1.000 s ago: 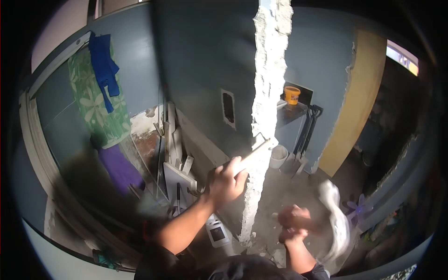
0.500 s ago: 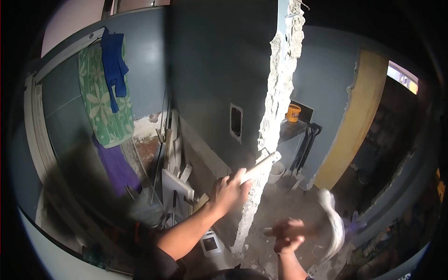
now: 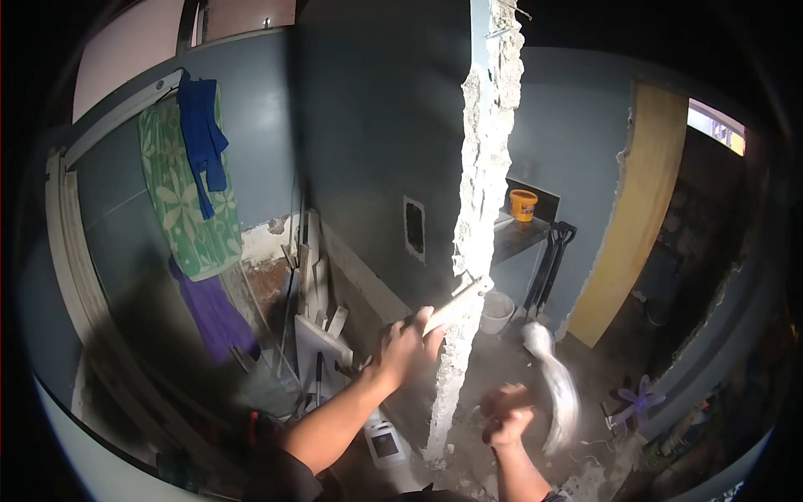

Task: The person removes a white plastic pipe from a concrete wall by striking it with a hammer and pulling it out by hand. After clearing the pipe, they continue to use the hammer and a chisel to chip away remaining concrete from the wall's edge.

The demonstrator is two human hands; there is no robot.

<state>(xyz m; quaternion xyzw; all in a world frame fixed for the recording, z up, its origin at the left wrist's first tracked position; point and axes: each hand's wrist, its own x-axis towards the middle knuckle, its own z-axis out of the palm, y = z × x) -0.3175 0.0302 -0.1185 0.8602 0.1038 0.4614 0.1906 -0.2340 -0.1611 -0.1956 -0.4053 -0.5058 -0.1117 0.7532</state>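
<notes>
While left hand [image 3: 403,347] clasps bar [image 3: 458,304], curled around

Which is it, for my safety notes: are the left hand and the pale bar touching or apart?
Touching. The head view shows the left hand wrapped around the pale bar, whose end juts out.

In the lower right of the frame, the right hand [image 3: 508,413] and the hammer [image 3: 559,393] are blurred. At centre, the left hand [image 3: 406,350] hides the near end of a pale bar [image 3: 456,306]. The broken wall edge [image 3: 485,167], cut off at the top, partly covers a white bucket [image 3: 503,313]. Lettering on the orange tub [image 3: 523,206] is too small to read.
</notes>
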